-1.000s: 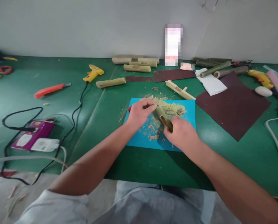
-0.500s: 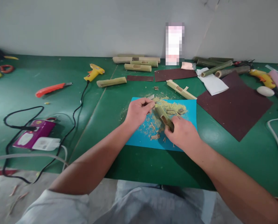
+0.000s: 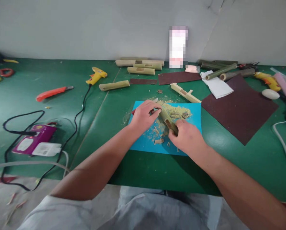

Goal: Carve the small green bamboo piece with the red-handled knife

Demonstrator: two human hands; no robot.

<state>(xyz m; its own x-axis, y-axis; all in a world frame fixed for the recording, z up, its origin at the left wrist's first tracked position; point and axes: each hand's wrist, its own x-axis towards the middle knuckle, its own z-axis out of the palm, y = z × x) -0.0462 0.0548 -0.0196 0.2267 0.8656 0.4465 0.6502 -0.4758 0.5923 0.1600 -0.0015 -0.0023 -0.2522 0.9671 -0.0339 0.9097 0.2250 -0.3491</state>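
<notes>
A short green bamboo tube [image 3: 166, 117] with a slot cut in its side slants over a blue sheet [image 3: 143, 145]. My right hand [image 3: 187, 135] is wrapped round its near end. At its far end, the thumb and fingertips of my left hand [image 3: 145, 113] close on the rim. The inner side of those fingers is partly hidden. Behind my left hand a bit of something red [image 3: 133, 111] peeks out, mostly covered. Pale bamboo dust [image 3: 178, 109], shavings and a small cut bamboo chip [image 3: 159, 141] lie on the sheet around the tube.
Slotted bamboo pieces [image 3: 141, 70] lie along the wall, with another [image 3: 186, 93] behind the sheet. Leftward are a yellow glue gun [image 3: 96, 75], an orange utility knife [image 3: 54, 93] and a purple power strip [image 3: 34, 139] with cords. Dark sandpaper [image 3: 241, 111] lies right.
My left hand has arched and turned slightly at the tube's far end, and the red bit behind it now shows. My right hand keeps its grip with little movement.
</notes>
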